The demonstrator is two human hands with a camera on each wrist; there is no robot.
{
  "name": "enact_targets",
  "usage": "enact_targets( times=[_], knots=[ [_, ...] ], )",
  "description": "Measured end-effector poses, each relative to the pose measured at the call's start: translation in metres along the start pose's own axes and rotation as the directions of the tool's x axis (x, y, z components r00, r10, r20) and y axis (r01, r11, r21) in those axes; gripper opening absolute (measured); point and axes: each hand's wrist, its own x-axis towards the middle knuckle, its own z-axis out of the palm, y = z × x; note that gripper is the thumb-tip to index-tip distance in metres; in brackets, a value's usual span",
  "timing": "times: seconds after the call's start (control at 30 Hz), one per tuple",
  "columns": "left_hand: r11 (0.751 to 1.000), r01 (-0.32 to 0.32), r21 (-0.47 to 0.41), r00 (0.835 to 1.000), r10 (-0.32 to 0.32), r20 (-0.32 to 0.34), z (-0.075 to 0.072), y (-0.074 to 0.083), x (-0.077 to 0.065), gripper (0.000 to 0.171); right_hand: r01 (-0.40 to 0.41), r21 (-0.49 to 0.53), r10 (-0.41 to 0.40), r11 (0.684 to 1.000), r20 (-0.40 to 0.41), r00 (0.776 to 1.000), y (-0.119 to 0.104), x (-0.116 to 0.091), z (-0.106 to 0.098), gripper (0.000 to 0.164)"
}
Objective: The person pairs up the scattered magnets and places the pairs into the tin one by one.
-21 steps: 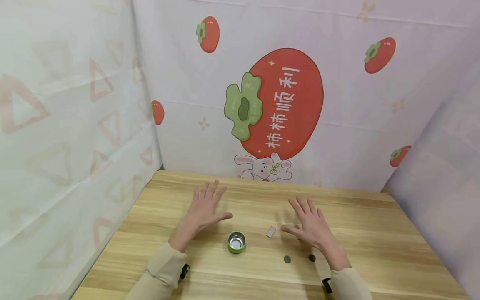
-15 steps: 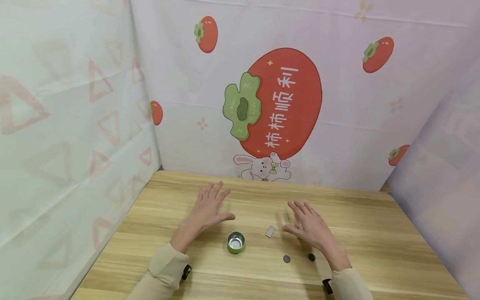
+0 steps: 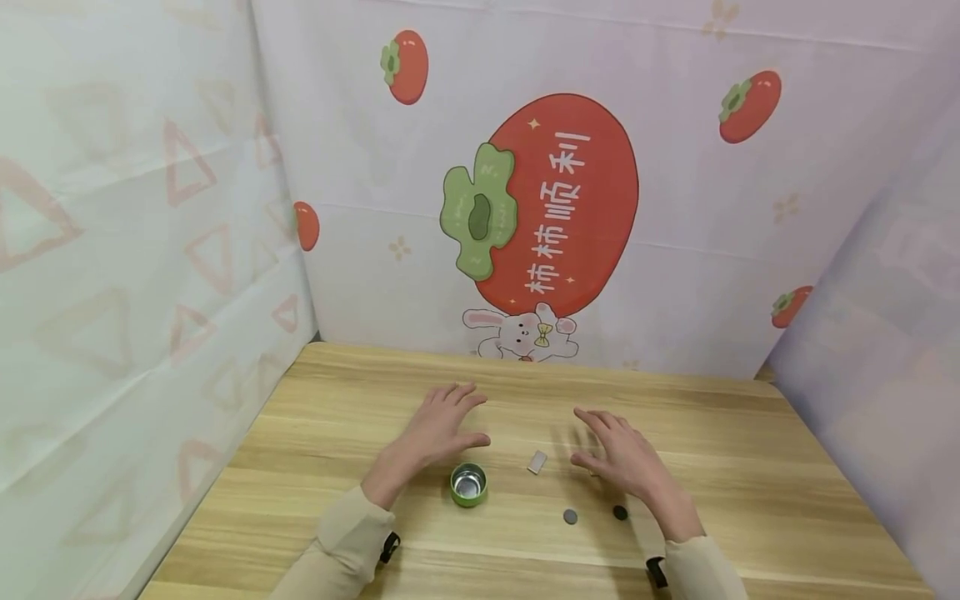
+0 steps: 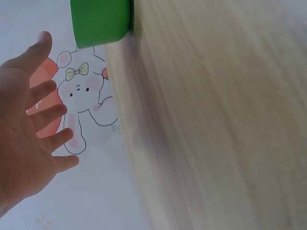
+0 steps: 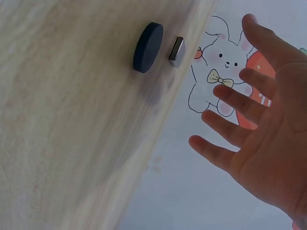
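My left hand [image 3: 435, 427] hovers over the table with fingers spread and nothing in it. Just in front of its wrist stands a small green cup [image 3: 468, 486] with a shiny metal inside; its green side [image 4: 101, 21] fills the top of the left wrist view. My right hand [image 3: 624, 454] is held above the table too, fingers apart, holding nothing. Left of it lies a small silver rectangular block [image 3: 537, 462]. Nearer to me are a grey disc [image 3: 570, 517] and a black disc [image 3: 620, 512], the black one beside the right wrist.
The wooden table [image 3: 300, 467] meets a white cloth backdrop [image 3: 360, 283] printed with persimmons and a rabbit. Another patterned cloth [image 3: 150, 317] closes off the left side, and a pale cloth [image 3: 885, 350] hangs on the right.
My left hand has moved right and slightly toward me, closer to the green cup. The right hand's fingers have drawn a little closer together. The cup, block and discs stay put.
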Motion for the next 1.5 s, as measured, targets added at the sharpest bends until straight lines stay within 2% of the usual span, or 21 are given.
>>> enact_targets(
  times=[0.23,0.67,0.83,1.07,1.3,1.5],
  knots=[
    [0.999,-0.032,0.007,0.997,0.031,0.067,0.006,0.014,0.007,0.061,0.009,0.01,-0.009,1.0,0.025,1.0,0.004,-0.001,-0.001,0.072],
    [0.998,-0.062,0.029,0.989,0.057,0.133,0.02,0.037,0.024,0.058,-0.009,0.058,0.004,0.998,0.092,0.996,0.013,-0.006,-0.008,0.073],
    [0.998,-0.061,0.028,0.983,0.056,0.173,0.024,0.046,0.028,0.056,-0.018,0.068,0.01,0.998,0.109,0.994,0.016,-0.008,-0.009,0.069],
    [0.994,-0.1,0.049,0.974,0.087,0.208,0.033,0.055,0.036,0.057,-0.04,0.08,0.029,0.996,0.14,0.99,0.019,-0.009,-0.007,0.068],
    [0.997,-0.071,0.013,0.971,0.066,0.229,0.043,0.062,0.043,0.057,-0.022,0.087,0.008,0.996,0.159,0.987,0.024,-0.009,-0.004,0.066],
    [0.997,-0.069,0.021,0.966,0.062,0.25,0.045,0.066,0.045,0.046,-0.023,0.089,0.006,0.996,0.187,0.982,0.027,-0.009,-0.003,0.06]
  ],
)
